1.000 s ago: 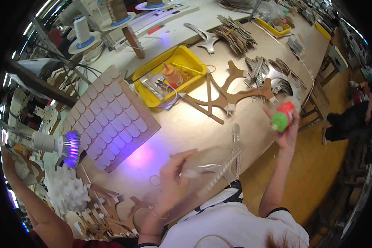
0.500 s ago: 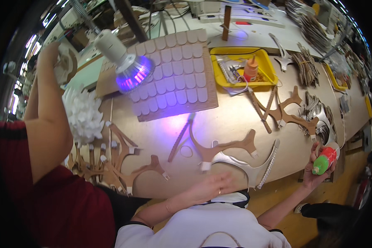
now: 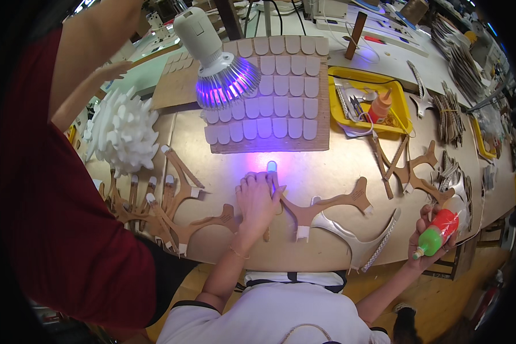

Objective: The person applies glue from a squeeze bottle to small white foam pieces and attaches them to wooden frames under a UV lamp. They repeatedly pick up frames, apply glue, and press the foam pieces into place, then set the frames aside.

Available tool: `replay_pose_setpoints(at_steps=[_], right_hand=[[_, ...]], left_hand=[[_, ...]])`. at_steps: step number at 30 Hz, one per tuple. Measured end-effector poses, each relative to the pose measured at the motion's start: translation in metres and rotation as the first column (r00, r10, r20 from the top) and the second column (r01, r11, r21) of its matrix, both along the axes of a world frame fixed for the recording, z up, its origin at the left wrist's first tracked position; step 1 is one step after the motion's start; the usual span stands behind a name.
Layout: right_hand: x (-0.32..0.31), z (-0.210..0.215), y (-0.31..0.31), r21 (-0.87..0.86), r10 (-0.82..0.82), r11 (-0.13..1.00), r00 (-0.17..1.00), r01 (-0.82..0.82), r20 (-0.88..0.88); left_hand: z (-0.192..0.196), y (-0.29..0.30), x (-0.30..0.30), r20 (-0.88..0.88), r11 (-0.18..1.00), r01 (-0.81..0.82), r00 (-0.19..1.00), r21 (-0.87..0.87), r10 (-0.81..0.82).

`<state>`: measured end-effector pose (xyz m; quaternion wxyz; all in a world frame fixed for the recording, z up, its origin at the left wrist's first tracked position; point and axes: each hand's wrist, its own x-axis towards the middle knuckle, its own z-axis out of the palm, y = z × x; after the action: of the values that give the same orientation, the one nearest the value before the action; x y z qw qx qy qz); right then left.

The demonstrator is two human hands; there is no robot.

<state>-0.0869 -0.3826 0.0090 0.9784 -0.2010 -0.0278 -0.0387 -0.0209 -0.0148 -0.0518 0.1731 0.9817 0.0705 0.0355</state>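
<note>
Progress stands at mid-assembly, judged from the bench (image 3: 327,172). All places below are taken from the shingle board (image 3: 269,97).

Far left of the board, a co-worker's red sleeve (image 3: 69,218) fills the edge; that person holds a lamp (image 3: 215,63) over the board's left half, casting violet light. Left of the board sits a white spiky ball (image 3: 123,132), which looks finished. Below-left of the board lies a cluster of brown branch pieces (image 3: 166,200) with white tabs on their tips, apparently tabbed already.

Directly below the board, the left hand (image 3: 258,198) lies flat, fingers spread and closed on nothing, pressing a branch piece (image 3: 321,206) onto the bench under the violet glow; a white tab (image 3: 272,166) lies at its fingertips. This joint appears to be in hand.

Below-right of the board, the right hand (image 3: 433,235) clenches a glue bottle (image 3: 438,232), red body, green nozzle, held off the bench edge. Right of the board, a yellow tray (image 3: 401,109) and loose branches (image 3: 413,172) appear untabbed, so work remains.
</note>
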Motion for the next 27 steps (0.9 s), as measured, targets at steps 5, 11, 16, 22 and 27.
replay_pose_setpoints(at_steps=[5, 11, 16, 22, 27], right_hand=[[0.036, 0.001, 0.053, -0.258, -0.091, 0.963, 0.995, 0.076, -0.049], [0.104, 0.018, 0.143, -0.337, 0.297, 0.891, 0.952, -0.303, -0.069], [0.140, 0.027, 0.200, -0.325, 0.319, 0.894, 0.947, -0.309, -0.022], [0.169, 0.000, 0.216, 0.114, 0.530, 0.824, 0.827, -0.554, 0.191], [0.171, -0.019, 0.223, 0.026, 0.454, 0.887, 0.879, -0.462, 0.143]], left_hand=[[0.004, -0.014, 0.016, 0.070, 0.614, 0.060, 0.998, -0.787, -0.007], [0.036, -0.020, 0.028, 0.187, 0.298, 0.175, 0.982, -0.938, 0.012], [0.055, -0.017, 0.032, 0.407, 0.598, 0.278, 0.909, -0.751, 0.088], [0.051, -0.014, 0.040, 0.520, 0.726, 0.243, 0.835, -0.643, 0.181], [0.045, -0.012, 0.044, 0.621, 0.846, 0.288, 0.781, -0.449, 0.064]])
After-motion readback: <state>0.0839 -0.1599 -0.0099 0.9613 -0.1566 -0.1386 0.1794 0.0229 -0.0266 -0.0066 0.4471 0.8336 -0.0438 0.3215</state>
